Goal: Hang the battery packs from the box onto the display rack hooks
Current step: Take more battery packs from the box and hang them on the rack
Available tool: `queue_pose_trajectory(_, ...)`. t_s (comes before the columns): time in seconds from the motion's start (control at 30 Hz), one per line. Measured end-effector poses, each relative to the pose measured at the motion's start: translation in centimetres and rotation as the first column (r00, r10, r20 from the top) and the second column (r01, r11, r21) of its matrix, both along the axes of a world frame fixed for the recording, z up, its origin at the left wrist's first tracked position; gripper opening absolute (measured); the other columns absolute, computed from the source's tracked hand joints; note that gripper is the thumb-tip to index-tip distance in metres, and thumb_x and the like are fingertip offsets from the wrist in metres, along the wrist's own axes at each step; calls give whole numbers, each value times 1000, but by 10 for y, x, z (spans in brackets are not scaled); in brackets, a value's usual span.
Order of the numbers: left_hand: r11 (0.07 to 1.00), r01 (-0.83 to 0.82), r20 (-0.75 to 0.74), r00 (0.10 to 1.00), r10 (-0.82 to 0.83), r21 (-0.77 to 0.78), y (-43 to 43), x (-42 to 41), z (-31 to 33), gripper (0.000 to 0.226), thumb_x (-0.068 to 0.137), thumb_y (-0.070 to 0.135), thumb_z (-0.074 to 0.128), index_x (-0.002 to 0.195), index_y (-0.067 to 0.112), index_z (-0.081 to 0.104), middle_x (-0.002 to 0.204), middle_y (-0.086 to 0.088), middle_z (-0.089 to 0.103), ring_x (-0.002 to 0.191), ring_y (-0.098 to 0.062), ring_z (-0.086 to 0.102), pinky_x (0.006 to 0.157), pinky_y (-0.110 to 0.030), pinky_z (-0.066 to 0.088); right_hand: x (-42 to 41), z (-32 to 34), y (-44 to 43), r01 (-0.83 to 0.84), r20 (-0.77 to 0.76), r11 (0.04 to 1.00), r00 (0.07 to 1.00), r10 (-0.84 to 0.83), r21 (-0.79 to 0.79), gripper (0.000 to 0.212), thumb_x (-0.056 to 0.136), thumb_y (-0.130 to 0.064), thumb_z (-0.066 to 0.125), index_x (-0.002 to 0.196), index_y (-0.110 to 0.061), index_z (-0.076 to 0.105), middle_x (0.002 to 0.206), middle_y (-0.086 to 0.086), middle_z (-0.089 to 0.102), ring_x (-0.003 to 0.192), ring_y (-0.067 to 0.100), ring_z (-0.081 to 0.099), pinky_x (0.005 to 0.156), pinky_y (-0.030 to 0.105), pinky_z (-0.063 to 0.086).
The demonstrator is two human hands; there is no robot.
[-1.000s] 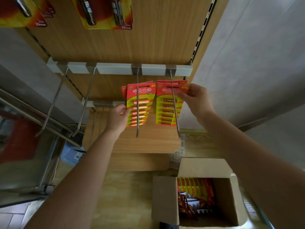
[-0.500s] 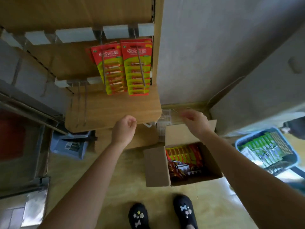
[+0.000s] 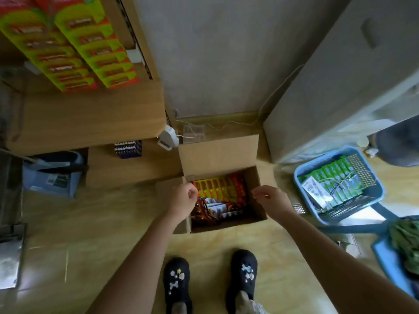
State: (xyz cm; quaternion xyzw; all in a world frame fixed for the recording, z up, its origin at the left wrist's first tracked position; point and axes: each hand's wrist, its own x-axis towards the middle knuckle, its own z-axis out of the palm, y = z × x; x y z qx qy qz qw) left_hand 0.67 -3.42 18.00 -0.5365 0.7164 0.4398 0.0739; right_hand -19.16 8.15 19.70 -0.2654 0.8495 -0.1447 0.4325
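An open cardboard box (image 3: 217, 152) stands on the floor with red and yellow battery packs (image 3: 221, 189) inside. My left hand (image 3: 183, 198) hovers over the box's left edge, fingers loosely curled, holding nothing. My right hand (image 3: 271, 198) hovers over the right edge, fingers loosely curled and empty too. Two hung battery packs (image 3: 68, 48) in red and green show at the upper left on the wooden display rack (image 3: 90, 118). Their hooks are out of view.
A blue basket (image 3: 371, 196) with green packets sits on the floor at right beside a grey cabinet (image 3: 335, 87). A dark pack of batteries (image 3: 128, 149) lies on the rack's lower shelf. My two black shoes (image 3: 209, 282) stand just behind the box.
Both hands left the hung packs and dropped down to the box. My view tilted from the rack down to the floor.
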Motion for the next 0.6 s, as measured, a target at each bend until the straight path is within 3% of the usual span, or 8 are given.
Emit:
queue_pose_trajectory(0.1, 999, 3, 1, 1000, -4, 44, 12, -12, -29, 19, 94, 12, 46, 101, 3, 63, 102, -11, 66, 91, -18, 59, 62, -15, 39, -12, -26, 13, 7, 18, 1000, 1000, -8, 28, 27, 91, -8, 47, 107, -16, 67, 114, 8, 66, 95, 22, 61, 73, 25, 45)
queue_pose_trajectory(0.27, 997, 53, 36, 998, -55, 51, 9, -35, -94, 17, 94, 12, 47, 96, 6, 64, 98, -10, 67, 91, -24, 62, 82, -36, 51, -21, -87, 13, 42, 77, 999, 996, -43, 19, 30, 91, -5, 46, 85, -29, 64, 113, 6, 66, 101, 23, 61, 81, 28, 52)
queue_pose_trajectory(0.33, 996, 83, 48, 995, -84, 32, 3, -45, -130, 15, 92, 14, 48, 87, 11, 63, 94, -9, 69, 86, -24, 64, 81, -42, 53, -25, -123, 9, 28, 77, 998, 996, -32, 51, 27, 93, -7, 43, 100, -20, 66, 112, 0, 63, 100, 17, 58, 69, 17, 47)
queue_pose_trajectory(0.4, 995, 100, 48, 994, -100, 10, -3, -56, -175, 15, 91, 16, 49, 82, 19, 60, 93, -6, 70, 85, -22, 65, 81, -43, 54, -29, -165, 5, 48, 95, 997, 994, -54, 67, 30, 94, -6, 40, 111, -15, 63, 116, 5, 63, 104, 20, 58, 76, 21, 49)
queue_pose_trajectory(0.5, 986, 163, 82, 984, -160, -36, -9, -75, -238, 19, 92, 22, 49, 104, 17, 63, 107, -1, 69, 96, -20, 64, 85, -38, 53, -38, -232, -3, 55, 74, 993, 995, -63, 104, 33, 94, -8, 38, 118, -14, 60, 124, 12, 61, 113, 28, 56, 97, 37, 47)
queue_pose_trajectory(0.6, 939, 331, 162, 936, -314, -89, -18, -95, -301, 35, 95, 30, 45, 128, 18, 50, 126, -2, 60, 111, -22, 57, 88, -35, 50, -43, -294, -15, -26, 55, 987, 998, 17, 160, 35, 95, -13, 39, 126, -9, 53, 126, 16, 58, 116, 32, 54, 92, 32, 44)
